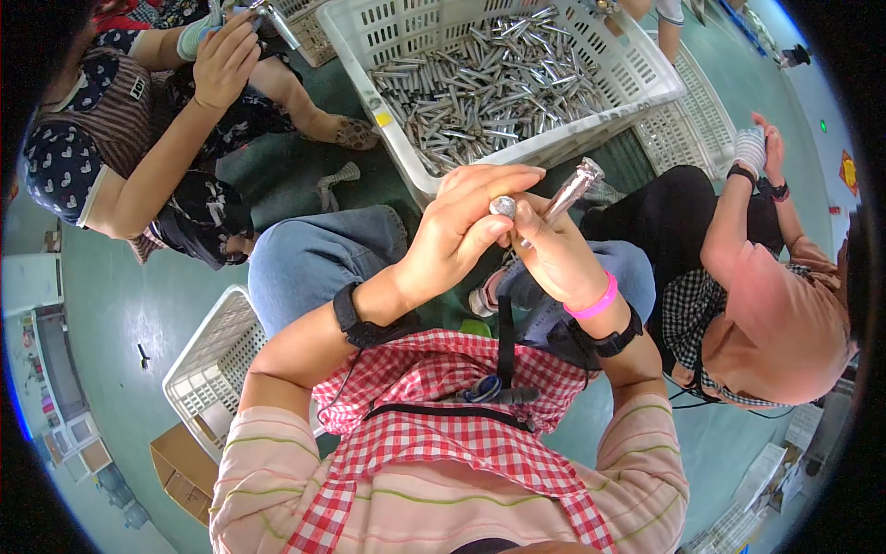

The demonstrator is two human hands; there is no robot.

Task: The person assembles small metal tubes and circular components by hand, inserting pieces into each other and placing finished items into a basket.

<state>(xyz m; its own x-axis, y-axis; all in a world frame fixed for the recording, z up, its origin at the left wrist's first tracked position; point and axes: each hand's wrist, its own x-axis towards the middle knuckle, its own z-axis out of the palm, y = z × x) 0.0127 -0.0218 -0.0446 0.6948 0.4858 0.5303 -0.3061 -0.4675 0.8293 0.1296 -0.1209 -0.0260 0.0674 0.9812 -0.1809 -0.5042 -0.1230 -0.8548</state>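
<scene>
Left hand (445, 233): gripping round-ended metal piece (503, 206) | Right hand (556, 260): gripping flared metal tube (576, 188) | Location: both near white perforated crate (371, 100) containing loose silvery metal parts (498, 88)

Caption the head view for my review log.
Left hand holds a round-ended metal piece, right hand a flared one, before a white perforated crate heaped with slender metal parts.

Brown cardboard box (189, 462) at lower left, green floor (106, 277), red diamond-shaped wall decoration (848, 173) at right
</scene>
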